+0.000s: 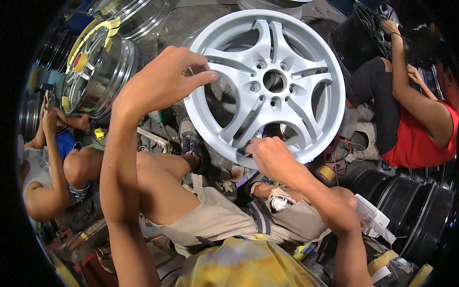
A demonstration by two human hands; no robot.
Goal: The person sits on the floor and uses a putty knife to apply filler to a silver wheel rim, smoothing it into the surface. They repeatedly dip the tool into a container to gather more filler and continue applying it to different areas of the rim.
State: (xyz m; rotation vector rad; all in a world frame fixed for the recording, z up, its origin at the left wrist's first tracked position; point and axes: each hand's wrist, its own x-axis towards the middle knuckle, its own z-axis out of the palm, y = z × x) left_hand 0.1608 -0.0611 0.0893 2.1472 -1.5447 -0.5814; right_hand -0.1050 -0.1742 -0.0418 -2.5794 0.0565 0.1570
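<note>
A light grey wheel rim (282, 103) with paired spokes stands in front of me, tilted so that its face turns toward me. My left hand (174, 71) is at the rim's upper left edge, its thumb apart from its bent fingers and nothing visible between them. At the rim's lower edge, by the foot of a lower spoke, is my right hand (275, 154). Its fingers are curled together against the metal; whatever they pinch is hidden.
Left, a person (52, 167) sits beside a polished rim (112, 76) edged with yellow tape. Right, a person in a red top (420, 129) handles a dark rim (358, 38). Black rims (406, 210) lie at lower right, near a tape roll (326, 173).
</note>
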